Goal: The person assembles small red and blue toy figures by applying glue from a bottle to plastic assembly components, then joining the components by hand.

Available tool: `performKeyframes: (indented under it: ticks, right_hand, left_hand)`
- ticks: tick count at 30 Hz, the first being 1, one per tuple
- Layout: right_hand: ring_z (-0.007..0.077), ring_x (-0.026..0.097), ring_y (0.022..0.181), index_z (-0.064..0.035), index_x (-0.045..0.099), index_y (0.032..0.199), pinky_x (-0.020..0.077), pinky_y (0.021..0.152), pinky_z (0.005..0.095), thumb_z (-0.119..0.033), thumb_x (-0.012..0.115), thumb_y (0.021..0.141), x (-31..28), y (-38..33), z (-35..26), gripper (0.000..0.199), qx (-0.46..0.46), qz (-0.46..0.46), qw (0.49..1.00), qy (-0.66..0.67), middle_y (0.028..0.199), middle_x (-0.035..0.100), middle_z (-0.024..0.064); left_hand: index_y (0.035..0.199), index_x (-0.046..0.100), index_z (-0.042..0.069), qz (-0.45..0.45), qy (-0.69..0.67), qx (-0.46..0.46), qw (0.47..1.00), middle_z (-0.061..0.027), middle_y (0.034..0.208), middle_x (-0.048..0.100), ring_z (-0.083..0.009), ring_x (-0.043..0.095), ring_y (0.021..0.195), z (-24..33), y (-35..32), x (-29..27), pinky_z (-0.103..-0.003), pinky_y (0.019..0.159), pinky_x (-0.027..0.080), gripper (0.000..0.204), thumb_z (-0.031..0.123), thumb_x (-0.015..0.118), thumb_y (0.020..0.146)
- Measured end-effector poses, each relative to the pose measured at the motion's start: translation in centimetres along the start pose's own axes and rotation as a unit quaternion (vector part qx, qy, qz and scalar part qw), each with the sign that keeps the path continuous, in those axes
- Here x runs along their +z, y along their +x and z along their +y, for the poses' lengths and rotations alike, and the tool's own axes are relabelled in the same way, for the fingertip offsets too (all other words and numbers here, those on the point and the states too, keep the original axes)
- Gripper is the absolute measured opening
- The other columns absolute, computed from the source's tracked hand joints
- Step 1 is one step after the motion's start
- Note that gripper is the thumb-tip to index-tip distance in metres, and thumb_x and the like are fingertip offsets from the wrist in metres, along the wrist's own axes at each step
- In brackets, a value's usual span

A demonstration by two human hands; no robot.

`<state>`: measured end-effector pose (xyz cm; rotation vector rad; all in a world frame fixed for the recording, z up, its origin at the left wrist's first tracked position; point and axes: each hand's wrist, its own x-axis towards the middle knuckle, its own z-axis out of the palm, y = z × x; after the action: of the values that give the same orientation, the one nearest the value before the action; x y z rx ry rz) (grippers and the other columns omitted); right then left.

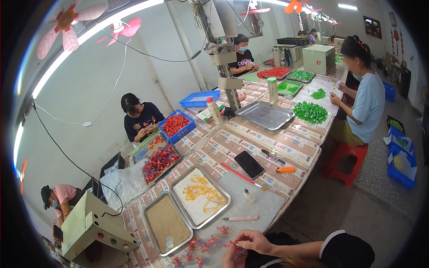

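Observation:
Close to the lower edge, my right hand point(254, 242) pinches a small red plastic piece point(231, 244) with its thumb and fingers. My left hand point(233, 258) grips the same piece from below, partly cut off by the picture's edge. The piece's exact kind is too small to make out. Beside my hands, several similar red pieces with clear bits point(206, 245) lie scattered on a pale sheet point(270, 201). Just beyond them rest a pink-handled craft knife point(240, 218) and a small dropper bottle point(249, 196).
A metal tray with yellow strips point(181, 190) adjoins a brown-lined tray point(156, 214). Past them lie a black phone point(249, 164), an orange lighter point(285, 169) and a red pencil-like stick point(237, 173). A grey-green machine box point(96, 228) stands left. Co-workers point(364, 98) sit along the table.

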<state>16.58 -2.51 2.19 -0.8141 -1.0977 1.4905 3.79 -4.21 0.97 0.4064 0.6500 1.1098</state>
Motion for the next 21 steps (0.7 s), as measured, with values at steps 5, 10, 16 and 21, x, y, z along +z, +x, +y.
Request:
performKeyframes:
  ticks: [5, 10, 16, 21]
  right_hand:
    - [0.0056, 0.047, 0.075, -0.0002, 0.052, 0.088, 0.0389, 0.067, 0.0195, -0.008, 0.051, 0.077, 0.2, -0.6, -0.2, 0.013, -0.011, -0.002, 1.0, -0.007, 0.082, 0.053, 0.001]
    - [0.0056, 0.047, 0.075, -0.0005, 0.051, 0.089, 0.0391, 0.067, 0.0193, -0.008, 0.051, 0.077, -0.3, -0.7, -0.1, 0.014, 0.012, 0.003, 1.0, 0.002, 0.082, 0.053, 0.0009]
    - [0.0053, 0.047, 0.074, -0.0005, 0.051, 0.089, 0.0393, 0.066, 0.0191, -0.008, 0.051, 0.078, -0.6, -0.5, -0.2, 0.014, 0.021, 0.016, 1.0, 0.005, 0.081, 0.053, 0.0008]
    - [0.0052, 0.047, 0.074, -0.0006, 0.051, 0.089, 0.0395, 0.065, 0.0189, -0.008, 0.051, 0.078, -0.4, 0.0, -0.2, 0.014, 0.056, 0.018, 0.998, 0.015, 0.081, 0.053, 0.0006]
  left_hand:
    - [0.089, 0.054, 0.007, 0.032, -0.007, 0.006, 0.999, -0.0018, 0.078, 0.055, -0.0118, 0.052, 0.068, -0.6, -0.6, -0.1, -0.023, 0.059, 0.041, 0.018, 0.024, 0.048, 0.083]
    - [0.09, 0.054, 0.008, -0.031, -0.053, -0.027, 0.998, -0.001, 0.078, 0.055, -0.0112, 0.052, 0.069, -0.5, 0.2, -0.3, -0.023, 0.061, 0.042, 0.018, 0.024, 0.047, 0.083]
    - [0.091, 0.054, 0.01, -0.01, -0.005, -0.052, 0.999, 0.0013, 0.078, 0.055, -0.0086, 0.051, 0.069, 0.0, 0.3, 0.8, -0.022, 0.061, 0.041, 0.019, 0.025, 0.048, 0.083]
    - [0.09, 0.055, 0.01, 0.01, -0.007, -0.061, 0.998, 0.0015, 0.077, 0.056, -0.0085, 0.051, 0.069, 0.3, 0.5, 0.3, -0.022, 0.062, 0.041, 0.018, 0.025, 0.048, 0.083]
